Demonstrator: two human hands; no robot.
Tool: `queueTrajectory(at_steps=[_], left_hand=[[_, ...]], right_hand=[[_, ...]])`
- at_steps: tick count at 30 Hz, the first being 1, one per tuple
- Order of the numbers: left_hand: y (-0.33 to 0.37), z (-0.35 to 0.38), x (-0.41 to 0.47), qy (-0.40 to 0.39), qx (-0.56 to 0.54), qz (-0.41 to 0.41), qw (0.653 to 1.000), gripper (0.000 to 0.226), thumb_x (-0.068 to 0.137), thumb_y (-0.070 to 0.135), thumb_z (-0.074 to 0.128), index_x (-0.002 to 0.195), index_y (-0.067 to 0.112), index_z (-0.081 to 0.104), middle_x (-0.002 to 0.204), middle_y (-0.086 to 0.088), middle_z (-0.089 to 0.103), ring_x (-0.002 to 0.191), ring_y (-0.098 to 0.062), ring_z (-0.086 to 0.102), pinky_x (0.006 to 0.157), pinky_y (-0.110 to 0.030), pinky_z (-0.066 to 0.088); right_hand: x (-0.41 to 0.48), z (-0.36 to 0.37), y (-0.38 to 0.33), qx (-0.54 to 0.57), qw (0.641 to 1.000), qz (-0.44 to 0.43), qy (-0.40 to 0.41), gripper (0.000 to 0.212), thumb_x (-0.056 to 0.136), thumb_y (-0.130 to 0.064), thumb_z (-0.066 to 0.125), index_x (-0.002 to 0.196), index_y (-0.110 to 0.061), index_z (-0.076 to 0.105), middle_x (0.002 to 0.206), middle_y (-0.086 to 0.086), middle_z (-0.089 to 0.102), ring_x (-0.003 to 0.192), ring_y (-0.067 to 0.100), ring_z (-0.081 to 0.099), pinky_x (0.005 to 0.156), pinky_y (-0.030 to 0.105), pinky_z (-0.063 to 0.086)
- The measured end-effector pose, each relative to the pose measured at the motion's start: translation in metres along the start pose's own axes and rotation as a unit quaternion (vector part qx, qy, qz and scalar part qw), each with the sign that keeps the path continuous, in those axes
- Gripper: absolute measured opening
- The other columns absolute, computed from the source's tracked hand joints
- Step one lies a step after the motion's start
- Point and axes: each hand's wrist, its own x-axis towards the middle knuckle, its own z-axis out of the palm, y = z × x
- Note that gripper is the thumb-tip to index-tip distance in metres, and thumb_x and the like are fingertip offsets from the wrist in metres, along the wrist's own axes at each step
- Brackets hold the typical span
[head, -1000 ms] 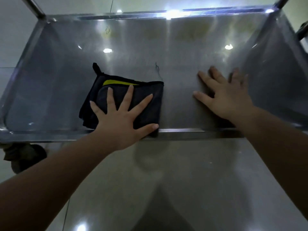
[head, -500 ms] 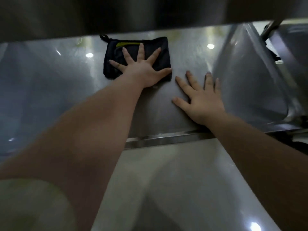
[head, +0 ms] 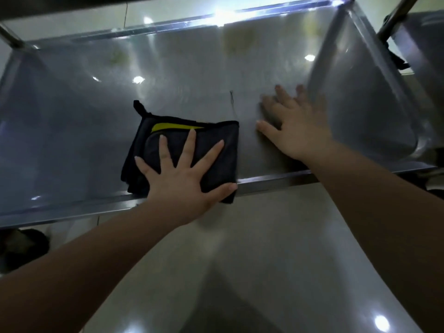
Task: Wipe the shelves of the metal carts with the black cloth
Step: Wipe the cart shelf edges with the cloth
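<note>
Cloth first: the black cloth [head: 221, 169] lies folded in a rough rectangle on the cart's metal shelf [head: 72, 140], left of the middle and hard against the front rim [head: 276, 180]. Its near right corner laps over that rim. Much of its near half is hidden under the left hand [head: 182, 179], which presses flat on it, fingers straight and spread wide, the thumb lying along the near edge. The far edge, the left side and the right strip show uncovered. A yellow strip [head: 175, 127] peeks from a fold near the far edge, just beyond the fingertips. The long axis runs left to right, roughly along the rim, and a small loop tab [head: 138, 105] sticks out from the far left corner, pointing away from the person.

The right hand [head: 298, 126] lies just beside the cloth on its right, apart from it, palm down on bare steel with fingers extended; it is blurred, so the fingertips are hard to make out. A thin dark line [head: 231, 102] lies between the two hands; thread or scratch, I cannot tell. Light glare washes out the far rim. A cart post [head: 396, 15] is cut off at the top right, and a dark shape [head: 21, 246] on the floor [head: 264, 236] at lower left is unclear.
</note>
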Motion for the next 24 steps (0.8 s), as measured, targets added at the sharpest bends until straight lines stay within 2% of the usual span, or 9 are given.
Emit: queueTrajectory(at_steps=[4, 8, 15, 19, 24], left_hand=[[0.018, -0.007, 0.023, 0.012, -0.005, -0.002, 1.000, 0.079, 0.064, 0.094, 0.006, 0.132, 0.070, -0.026, 0.156, 0.016, -0.034, 0.142, -0.041, -0.032, 0.103, -0.078, -0.014], [0.051, -0.031, 0.090, 0.030, -0.004, 0.001, 1.000, 0.080, 0.071, 0.094, 0.014, 0.141, 0.066, -0.016, 0.160, 0.012, -0.028, 0.142, -0.045, -0.029, 0.100, -0.081, -0.014], [0.096, -0.080, 0.188, 0.022, -0.054, -0.025, 0.998, 0.083, 0.075, 0.093, 0.026, 0.145, 0.062, -0.008, 0.161, 0.009, -0.025, 0.142, -0.045, -0.029, 0.097, -0.082, -0.015], [0.089, -0.076, 0.182, 0.038, -0.042, -0.012, 0.998, 0.085, 0.073, 0.094, 0.023, 0.146, 0.061, -0.007, 0.163, 0.009, -0.021, 0.143, -0.043, -0.028, 0.098, -0.081, -0.015], [0.074, -0.039, 0.113, 0.056, -0.022, 0.018, 0.998, 0.085, 0.071, 0.096, 0.018, 0.143, 0.064, -0.011, 0.162, 0.011, -0.021, 0.144, -0.040, -0.028, 0.101, -0.079, -0.015]], right_hand=[[-0.004, 0.003, 0.033, 0.031, 0.996, 0.081, -0.012, 0.074, 0.089, -0.077, 0.024, 0.154, -0.045, 0.009, 0.165, -0.008, 0.001, 0.147, 0.045, -0.009, 0.118, 0.058, -0.008], [-0.009, 0.013, 0.031, 0.022, 0.997, 0.071, -0.001, 0.072, 0.090, -0.074, 0.014, 0.154, -0.044, 0.001, 0.165, -0.007, -0.004, 0.149, 0.040, -0.010, 0.119, 0.055, -0.008], [-0.012, 0.010, 0.032, 0.022, 0.998, 0.057, 0.008, 0.070, 0.093, -0.071, 0.019, 0.154, -0.043, 0.002, 0.165, -0.006, -0.004, 0.149, 0.038, -0.009, 0.118, 0.056, -0.006], [-0.009, 0.008, 0.034, 0.041, 0.998, 0.054, 0.003, 0.069, 0.093, -0.071, 0.020, 0.154, -0.043, 0.004, 0.165, -0.007, -0.005, 0.149, 0.037, -0.012, 0.118, 0.057, -0.009], [-0.008, 0.008, 0.035, 0.052, 0.997, 0.057, 0.006, 0.056, 0.102, -0.056, 0.019, 0.155, -0.040, 0.009, 0.165, -0.005, -0.003, 0.148, 0.041, -0.010, 0.117, 0.060, -0.009]])
